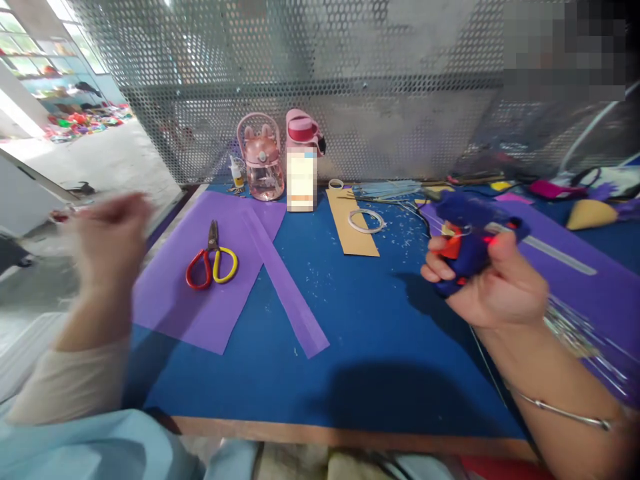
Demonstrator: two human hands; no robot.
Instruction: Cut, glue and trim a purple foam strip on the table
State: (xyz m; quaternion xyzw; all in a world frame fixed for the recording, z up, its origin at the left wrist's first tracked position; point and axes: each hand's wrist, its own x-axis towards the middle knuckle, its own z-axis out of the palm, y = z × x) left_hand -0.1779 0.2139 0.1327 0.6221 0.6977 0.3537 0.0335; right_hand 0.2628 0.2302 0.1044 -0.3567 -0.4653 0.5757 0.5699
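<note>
a: glue gun (467, 233), blue with an orange trigger, is in my right hand (487, 280), raised above the blue table (380, 333) on the right side. fingers are wrapped closed around its grip, one finger on the trigger, wrist bent inward.

b: and the left hand?

a: my left hand (113, 233) is lifted over the table's left edge, blurred. fingers look curled, but if they hold something i cannot tell. scissors (211, 257) lie on the purple sheet (200, 313), near it but apart.

left hand (113, 230) motion-blurred, bottle label (301, 180) pixelated, top-right corner pixelated
</note>
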